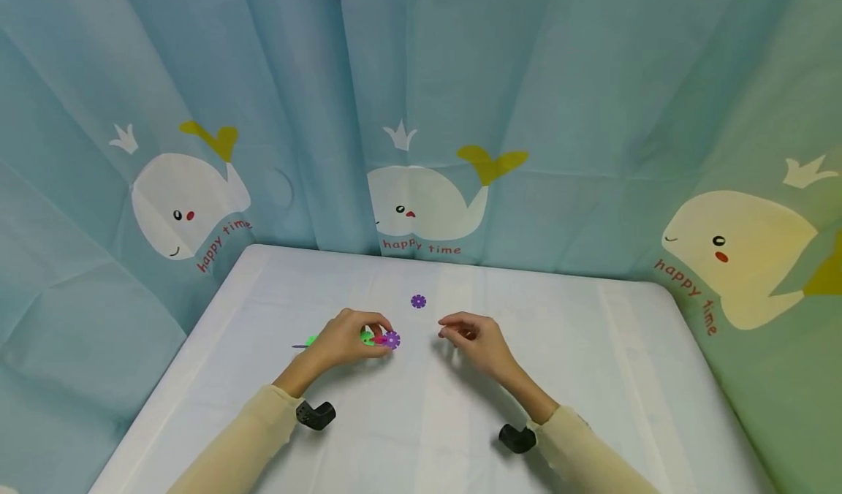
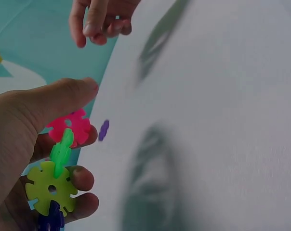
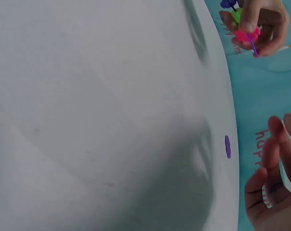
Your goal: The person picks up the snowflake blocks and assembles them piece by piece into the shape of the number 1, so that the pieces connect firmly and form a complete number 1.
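Observation:
My left hand (image 1: 345, 340) holds a chain of notched plastic snowflake discs slotted into one another. In the head view its near end is a purple disc (image 1: 392, 340) at the fingertips, beside a pink piece. The left wrist view shows the pink disc (image 2: 71, 127), a green disc (image 2: 62, 151), a yellow-green disc (image 2: 51, 187) and a dark blue one (image 2: 50, 219) along the palm and fingers. Across from it, my right hand (image 1: 479, 342) hovers over the table, its fingers loosely bent and holding nothing. A loose purple snowflake disc (image 1: 418, 301) lies beyond and between both hands.
The white table (image 1: 559, 348) has rounded far corners. Behind and beside it hangs a blue-green curtain (image 1: 572, 114) printed with whales. A black wrist device (image 1: 316, 415) sits by the left cuff, and another black device (image 1: 517, 438) by the right.

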`<state>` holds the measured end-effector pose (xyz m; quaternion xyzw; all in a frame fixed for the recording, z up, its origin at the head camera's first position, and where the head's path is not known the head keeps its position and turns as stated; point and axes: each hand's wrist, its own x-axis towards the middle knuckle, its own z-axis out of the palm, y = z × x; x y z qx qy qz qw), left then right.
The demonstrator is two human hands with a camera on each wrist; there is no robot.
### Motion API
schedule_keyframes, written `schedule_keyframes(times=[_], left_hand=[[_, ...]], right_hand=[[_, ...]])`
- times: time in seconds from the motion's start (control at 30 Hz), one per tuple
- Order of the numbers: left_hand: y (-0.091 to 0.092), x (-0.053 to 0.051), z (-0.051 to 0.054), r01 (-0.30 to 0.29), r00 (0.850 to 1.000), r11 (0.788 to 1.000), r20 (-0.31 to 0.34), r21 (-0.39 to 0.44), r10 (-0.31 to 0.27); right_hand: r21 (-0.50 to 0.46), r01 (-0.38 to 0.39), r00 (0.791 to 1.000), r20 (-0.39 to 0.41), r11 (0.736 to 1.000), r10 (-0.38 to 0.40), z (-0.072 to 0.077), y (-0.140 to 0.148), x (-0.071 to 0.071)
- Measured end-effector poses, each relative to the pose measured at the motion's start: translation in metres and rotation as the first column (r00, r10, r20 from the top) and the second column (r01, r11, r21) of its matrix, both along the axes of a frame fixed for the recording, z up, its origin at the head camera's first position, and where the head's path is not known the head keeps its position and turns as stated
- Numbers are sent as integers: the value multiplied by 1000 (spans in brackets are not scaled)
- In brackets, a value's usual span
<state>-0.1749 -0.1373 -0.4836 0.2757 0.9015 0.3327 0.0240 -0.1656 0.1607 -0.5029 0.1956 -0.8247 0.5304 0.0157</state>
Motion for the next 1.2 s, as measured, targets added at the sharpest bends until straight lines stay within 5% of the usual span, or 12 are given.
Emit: schedule_keyframes(times=[0.3,0.6,1.2], left_hand=[[-16,-1,-4,-24,1000,1000,-3,7,24],[-22,-2,-4,-32,999,999,-12,20,32],[-27,-2,-6,-26,1000,999,-1,41,26]], right_hand=[[147,-18,998,-61,989,27,9,-8,-22],[247,-19,999,34,969,11,6,-17,-50],[408,50,993,81,912,-91,-9,-40,-91]])
